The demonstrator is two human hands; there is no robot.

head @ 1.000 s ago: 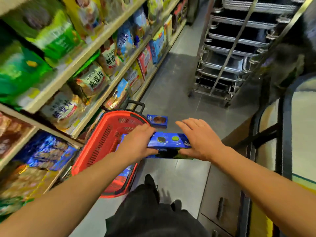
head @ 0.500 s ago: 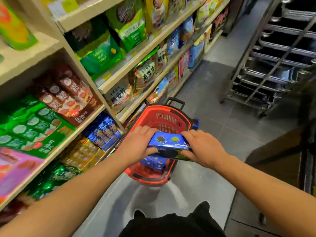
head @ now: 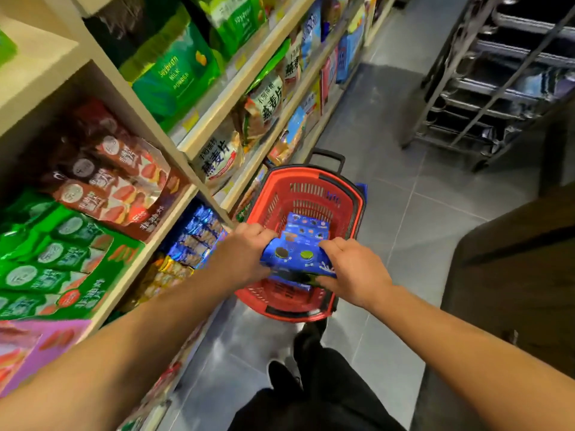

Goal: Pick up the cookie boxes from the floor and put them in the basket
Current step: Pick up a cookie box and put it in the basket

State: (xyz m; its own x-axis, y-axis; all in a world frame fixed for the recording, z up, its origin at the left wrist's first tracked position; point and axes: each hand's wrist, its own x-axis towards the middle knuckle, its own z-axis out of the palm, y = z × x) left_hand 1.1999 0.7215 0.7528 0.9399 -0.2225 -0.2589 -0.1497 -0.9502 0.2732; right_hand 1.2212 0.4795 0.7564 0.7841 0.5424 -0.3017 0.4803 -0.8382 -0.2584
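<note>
The red basket (head: 303,194) stood on the grey tiled floor (head: 413,219), close against the foot of the shelving (head: 217,119), and served as the reference point for this record. Both hands were over the basket's near half. The left hand (head: 245,255) grasped the left end of a blue cookie box (head: 295,258), fingers curled over its far edge. The right hand (head: 354,269) grasped the right end of the same box, fingers likewise wrapped over the top. The box was held roughly level, above the basket's interior and clear of its near rim. A second, darker pack appeared to be held directly beneath it; whether it was a separate box could not be determined.

Inside the basket, beyond the held box, lay further blue cookie boxes (head: 306,227), stacked flat on the bottom. Another blue pack edge (head: 287,284) showed beneath the hands, nearer the basket's front wall. The basket's black handle (head: 326,157) stood upright at its far end. A small blue item (head: 361,187) showed just beyond the basket's far right corner, largely hidden. A metal tray rack (head: 497,88) stood well beyond the basket, to the right. The person's dark shoes (head: 281,373) stood just short of the basket.
</note>
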